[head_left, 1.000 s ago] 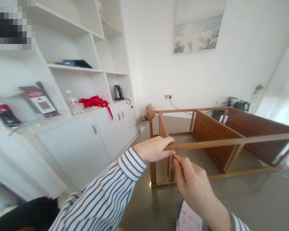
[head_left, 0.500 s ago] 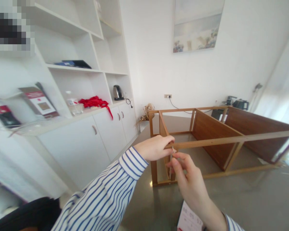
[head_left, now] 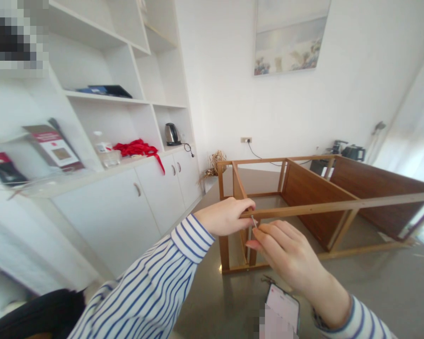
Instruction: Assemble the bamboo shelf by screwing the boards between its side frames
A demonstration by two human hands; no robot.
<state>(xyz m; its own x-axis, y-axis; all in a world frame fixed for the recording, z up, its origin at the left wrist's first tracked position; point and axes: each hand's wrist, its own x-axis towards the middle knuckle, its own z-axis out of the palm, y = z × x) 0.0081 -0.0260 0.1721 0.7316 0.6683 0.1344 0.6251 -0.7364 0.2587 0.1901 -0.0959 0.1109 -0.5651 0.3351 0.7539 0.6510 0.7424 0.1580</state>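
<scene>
A wooden shelf frame point(head_left: 304, 208) lies on its side on the grey table. At its near left corner my left hand point(head_left: 226, 215) grips the top rail, thumb and fingers wrapped round the wood. Just to the right, my right hand point(head_left: 286, 249) is closed round a thin metal rod point(head_left: 254, 221), possibly a hex key. The rod's tip meets the rail's near side beside my left fingers. Its other end is hidden in my right hand.
On the table a phone point(head_left: 286, 306) lies below my right hand, with small dark pieces point(head_left: 267, 279) beside it. White cabinets point(head_left: 106, 212) line the left side. A kettle point(head_left: 172, 134) stands on their ledge. Behind the frame is a dried plant point(head_left: 215, 165).
My right hand has turned at the wrist, its back now more toward me, with the rod still in its fingers. More of the phone shows. My left hand keeps its hold.
</scene>
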